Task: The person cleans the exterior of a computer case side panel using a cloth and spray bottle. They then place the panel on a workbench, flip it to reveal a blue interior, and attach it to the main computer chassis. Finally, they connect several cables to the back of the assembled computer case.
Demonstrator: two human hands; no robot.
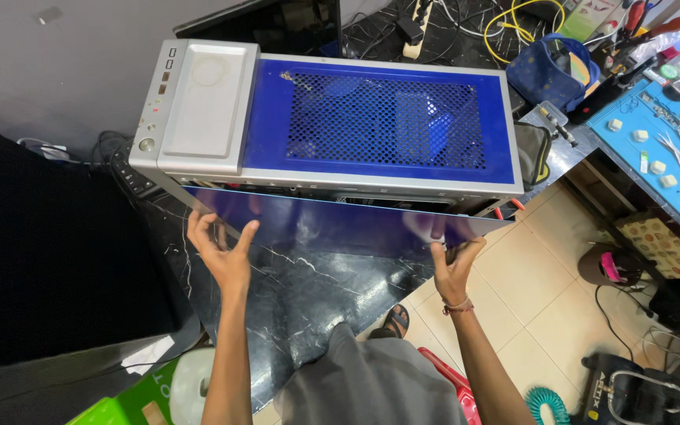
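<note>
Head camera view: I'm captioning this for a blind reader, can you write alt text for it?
Both hands, left hand and right hand, hold a glossy dark side panel against a blue-and-silver desktop computer case standing on a black marble-patterned table. A blue work mat with small tools lies to the right.

I see my left hand (222,248) and my right hand (454,264) gripping the lower edge of a glossy, tinted, see-through side panel (332,224), one hand at each end, fingers wrapped over its rim. Just above both hands stands a silver desktop computer case with a blue perforated mesh top (332,118), the panel leaning against its near side. Under my hands lies a black marble-patterned tabletop (308,283). Far beyond my right hand sits a blue work mat strewn with small tools (663,149). Below my right wrist, beige floor tiles (537,315) show.
</note>
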